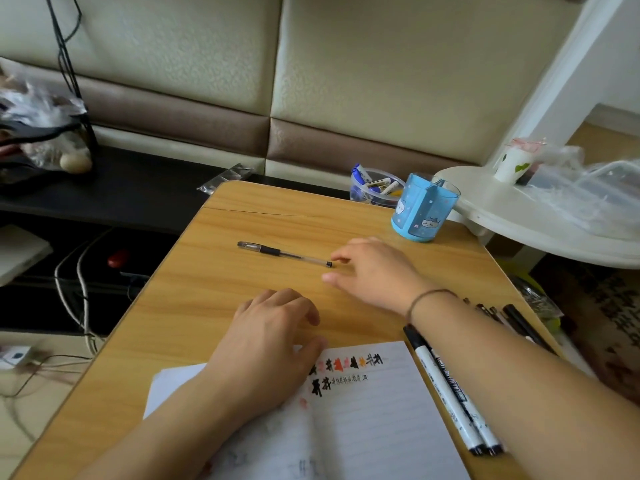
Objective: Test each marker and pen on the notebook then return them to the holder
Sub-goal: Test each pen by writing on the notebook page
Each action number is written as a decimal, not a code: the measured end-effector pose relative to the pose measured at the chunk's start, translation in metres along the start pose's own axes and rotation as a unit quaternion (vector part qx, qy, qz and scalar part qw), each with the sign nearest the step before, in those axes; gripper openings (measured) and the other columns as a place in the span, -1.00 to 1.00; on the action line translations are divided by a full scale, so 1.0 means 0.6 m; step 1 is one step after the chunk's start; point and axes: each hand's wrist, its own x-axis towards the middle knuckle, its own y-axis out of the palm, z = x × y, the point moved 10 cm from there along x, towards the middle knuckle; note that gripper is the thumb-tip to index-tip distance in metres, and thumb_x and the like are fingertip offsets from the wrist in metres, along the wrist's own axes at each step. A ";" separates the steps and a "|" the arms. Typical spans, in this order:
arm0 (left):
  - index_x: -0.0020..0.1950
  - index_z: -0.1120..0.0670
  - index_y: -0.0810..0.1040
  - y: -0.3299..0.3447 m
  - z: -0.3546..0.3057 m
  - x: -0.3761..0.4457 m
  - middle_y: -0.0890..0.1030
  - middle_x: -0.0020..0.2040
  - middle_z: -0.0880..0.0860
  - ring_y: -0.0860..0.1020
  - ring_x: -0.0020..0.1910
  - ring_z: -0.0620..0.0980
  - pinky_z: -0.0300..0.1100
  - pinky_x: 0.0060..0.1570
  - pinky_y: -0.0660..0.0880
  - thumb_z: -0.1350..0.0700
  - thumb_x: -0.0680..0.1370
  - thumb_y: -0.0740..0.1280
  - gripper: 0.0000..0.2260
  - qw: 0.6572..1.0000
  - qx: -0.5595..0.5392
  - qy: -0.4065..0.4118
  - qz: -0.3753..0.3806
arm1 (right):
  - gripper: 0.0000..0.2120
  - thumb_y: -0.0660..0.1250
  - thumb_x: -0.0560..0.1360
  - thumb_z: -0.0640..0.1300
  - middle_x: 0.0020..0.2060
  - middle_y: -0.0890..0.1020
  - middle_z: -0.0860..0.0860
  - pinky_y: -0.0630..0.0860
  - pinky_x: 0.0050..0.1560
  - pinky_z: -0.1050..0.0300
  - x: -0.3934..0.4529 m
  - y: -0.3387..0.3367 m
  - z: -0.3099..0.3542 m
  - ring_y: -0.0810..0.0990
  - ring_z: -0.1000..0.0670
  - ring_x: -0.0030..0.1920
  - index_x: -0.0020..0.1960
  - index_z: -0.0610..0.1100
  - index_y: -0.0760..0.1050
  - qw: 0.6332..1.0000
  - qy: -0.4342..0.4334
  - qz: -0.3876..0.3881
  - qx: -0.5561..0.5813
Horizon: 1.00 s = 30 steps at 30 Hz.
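Padded cream and brown wall panels back a light wooden tabletop (242,271) with rounded corners. On it, near the middle, lies a clear-barrelled ballpoint pen with a black grip and clear cap (284,254), flat on the wood, its capped end pointing left. The right hand (377,271) hovers at the pen's right end, fingers loosely spread and holding nothing; the index fingertip is just at the pen's end, though whether it touches cannot be told. A thin dark band circles that wrist.

Nearer the camera, an open lined white notebook (374,410) lies at the table's near edge, with short test scribbles in black, red and orange along its top lines. The left hand (273,334) rests palm down across the notebook's upper left corner, fingers relaxed and curled slightly, gripping nothing.

Just beside the notebook's right edge lie two white markers with black caps (450,393), side by side. Further right, partly hidden by the right forearm, is a cluster of dark pens (512,317).

At the far right corner stands a blue cylindrical pen holder with cartoon cat faces (424,211), and behind it a clear tub holding blue-capped white markers (375,185).
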 end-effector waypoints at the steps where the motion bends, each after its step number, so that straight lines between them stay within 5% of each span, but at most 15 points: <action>1: 0.02 -0.12 0.55 0.000 0.000 0.000 0.52 0.01 -0.22 0.46 0.05 -0.10 -0.16 0.00 0.33 -0.18 0.41 0.21 -0.72 1.000 0.000 -0.001 0.000 | -0.55 0.26 0.50 0.27 0.21 0.52 0.11 0.47 0.15 0.05 0.013 0.012 0.004 0.42 0.04 0.27 0.32 0.10 0.46 1.000 0.012 0.003 0.016; 5: 0.21 -0.08 0.49 -0.014 0.007 -0.002 0.45 0.25 -0.14 0.39 0.25 -0.03 -0.04 0.18 0.41 -0.18 0.42 0.29 -0.60 0.999 -0.002 -0.019 -0.034 | -0.79 0.27 0.52 0.17 -0.03 0.53 0.13 0.49 -0.04 0.14 0.020 0.011 0.008 0.47 0.06 0.09 0.03 0.09 0.54 0.998 0.043 -0.039 0.021; 8: 0.44 -0.04 0.30 -0.042 0.019 -0.002 0.22 0.49 -0.02 0.16 0.47 0.09 0.11 0.36 0.21 -0.19 0.47 0.32 -0.42 0.992 0.048 -0.053 -0.102 | -0.84 0.23 0.54 0.13 -0.12 0.54 0.13 0.54 -0.15 0.20 -0.039 -0.029 -0.005 0.51 0.15 -0.14 -0.01 0.10 0.52 0.992 0.045 -0.099 0.062; 11: 0.41 -0.01 0.36 -0.068 0.011 -0.002 0.34 0.43 0.03 0.25 0.44 0.15 0.19 0.34 0.23 -0.18 0.55 0.22 -0.52 0.984 0.093 -0.050 -0.145 | -0.92 0.29 0.53 0.03 -0.21 0.65 0.16 0.56 -0.23 0.26 -0.133 -0.085 -0.024 0.60 0.16 -0.20 -0.06 0.08 0.55 0.962 0.037 -0.164 0.216; 13: 0.19 -0.01 0.50 -0.064 -0.009 0.000 0.57 0.11 -0.03 0.51 0.11 0.08 0.05 0.05 0.44 -0.17 0.59 0.09 -0.65 0.991 0.064 0.006 -0.120 | -0.93 0.32 0.52 -0.04 -0.24 0.70 0.11 0.52 -0.29 0.34 -0.191 -0.106 -0.044 0.62 0.18 -0.26 -0.10 0.03 0.57 0.903 0.052 -0.205 0.374; 15: 0.03 0.01 0.49 -0.041 -0.037 -0.003 0.55 -0.15 -0.08 0.50 -0.21 0.02 -0.07 -0.27 0.43 -0.15 0.61 0.01 -0.65 0.996 -0.003 0.072 -0.057 | -0.86 0.30 0.48 0.01 -0.29 0.69 -0.05 0.49 -0.37 0.24 -0.230 -0.099 -0.054 0.60 0.08 -0.33 -0.16 -0.03 0.56 0.806 0.051 -0.228 0.544; 18: 0.00 0.04 0.48 -0.024 -0.076 -0.015 0.53 -0.17 -0.06 0.45 -0.20 0.01 -0.04 -0.23 0.40 -0.04 0.64 0.04 -0.72 0.988 0.000 0.150 -0.023 | -0.66 0.29 0.47 0.24 -0.34 0.63 -0.16 0.43 -0.40 0.15 -0.251 -0.072 -0.018 0.57 -0.15 -0.35 -0.13 -0.05 0.51 0.707 -0.017 -0.221 0.671; 20: 0.05 0.05 0.51 -0.030 -0.084 -0.016 0.57 -0.12 -0.06 0.47 -0.15 0.01 -0.02 -0.14 0.40 0.01 0.64 0.05 -0.74 0.984 0.030 0.170 -0.039 | -0.56 0.26 0.44 0.36 -0.33 0.64 -0.16 0.44 -0.40 0.18 -0.251 -0.057 0.011 0.57 -0.16 -0.37 -0.06 -0.02 0.52 0.721 -0.060 -0.218 0.655; 24: 0.07 0.00 0.48 -0.023 -0.102 -0.023 0.53 -0.10 -0.09 0.46 -0.14 -0.02 -0.01 -0.10 0.39 0.06 0.63 0.08 -0.81 0.976 -0.009 0.216 0.023 | -0.64 0.32 0.43 0.30 -0.27 0.67 -0.10 0.50 -0.28 0.29 -0.244 -0.034 0.036 0.62 0.03 -0.31 0.02 0.05 0.56 0.766 -0.057 -0.221 0.601; 30: 0.06 -0.06 0.53 -0.010 -0.105 -0.032 0.60 -0.28 -0.04 0.51 -0.35 0.01 -0.15 -0.04 0.40 -0.08 0.66 0.08 -0.74 0.963 -0.071 0.244 0.091 | -0.70 0.31 0.51 0.16 -0.32 0.66 -0.11 0.55 -0.25 0.09 -0.245 -0.020 0.031 0.62 -0.13 -0.30 -0.09 -0.08 0.59 0.741 -0.072 -0.192 0.640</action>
